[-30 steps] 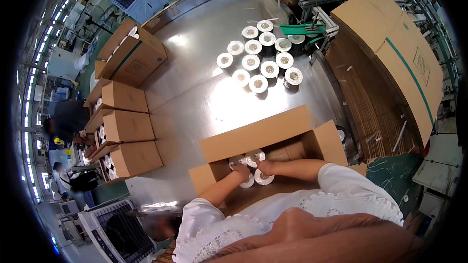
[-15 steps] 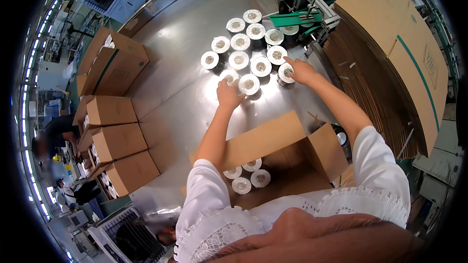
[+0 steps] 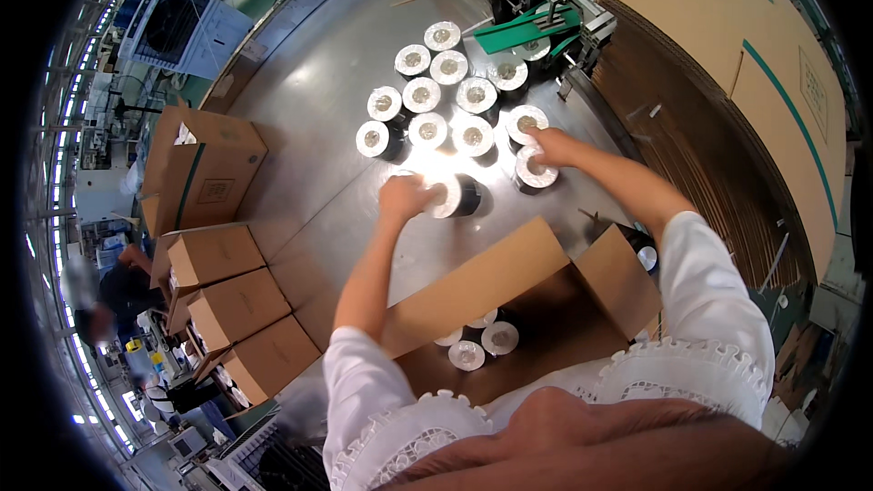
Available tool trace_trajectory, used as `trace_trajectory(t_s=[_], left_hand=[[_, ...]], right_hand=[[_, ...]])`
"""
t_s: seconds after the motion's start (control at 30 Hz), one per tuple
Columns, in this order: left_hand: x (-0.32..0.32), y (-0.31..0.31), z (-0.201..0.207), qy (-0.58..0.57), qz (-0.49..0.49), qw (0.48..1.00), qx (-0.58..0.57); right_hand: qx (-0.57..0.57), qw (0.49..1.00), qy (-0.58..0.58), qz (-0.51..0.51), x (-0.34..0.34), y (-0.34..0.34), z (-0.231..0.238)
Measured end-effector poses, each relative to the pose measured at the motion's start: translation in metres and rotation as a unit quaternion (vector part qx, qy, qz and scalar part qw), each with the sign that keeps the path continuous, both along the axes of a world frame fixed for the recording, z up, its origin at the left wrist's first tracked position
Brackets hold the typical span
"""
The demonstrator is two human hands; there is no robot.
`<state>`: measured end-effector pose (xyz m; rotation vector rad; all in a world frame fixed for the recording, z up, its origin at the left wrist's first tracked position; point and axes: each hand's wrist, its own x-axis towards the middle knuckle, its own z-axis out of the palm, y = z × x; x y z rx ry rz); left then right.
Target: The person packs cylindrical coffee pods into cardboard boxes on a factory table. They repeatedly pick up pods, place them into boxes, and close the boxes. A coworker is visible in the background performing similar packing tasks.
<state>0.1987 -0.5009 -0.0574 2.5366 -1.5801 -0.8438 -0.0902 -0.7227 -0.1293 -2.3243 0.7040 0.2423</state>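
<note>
My left hand (image 3: 403,197) is closed against a dark roll with a white, wrapped end (image 3: 443,195). This roll leans, so its dark side shows; my fingers partly hide its near end. My right hand (image 3: 556,149) has its fingers curled onto a pair of similar rolls, the nearer roll (image 3: 536,169) and the farther roll (image 3: 525,120). Beyond my hands, several more rolls (image 3: 427,131) stand grouped on the metal table (image 3: 309,118). Close to my body, an open cardboard box (image 3: 482,289) holds several rolls (image 3: 466,355) at its left end.
Filled cartons (image 3: 241,309) line the table's left side, with a taller open carton (image 3: 218,164) behind them. Flattened cardboard (image 3: 727,64) is stacked at the right. A green guide (image 3: 518,34) on a metal frame reaches over the far rolls. A person (image 3: 127,282) is at far left.
Both hands have come nearer to me, drawing rolls away from the group. The roll at my left hand now leans. The view has shifted slightly.
</note>
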Motion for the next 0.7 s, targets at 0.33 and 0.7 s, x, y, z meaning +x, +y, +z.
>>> trace_trajectory(t_s=[0.33, 0.7], left_hand=[[-0.078, 0.229, 0.199, 0.619, 0.353, 0.694, -0.097], [-0.291, 0.206, -0.038, -0.107, -0.256, 0.958, 0.066]], right_hand=[[-0.109, 0.941, -0.277, -0.162, -0.126, 0.089, 0.296], [-0.006, 0.943, 0.104, 0.317, -0.118, 0.303, 0.242]])
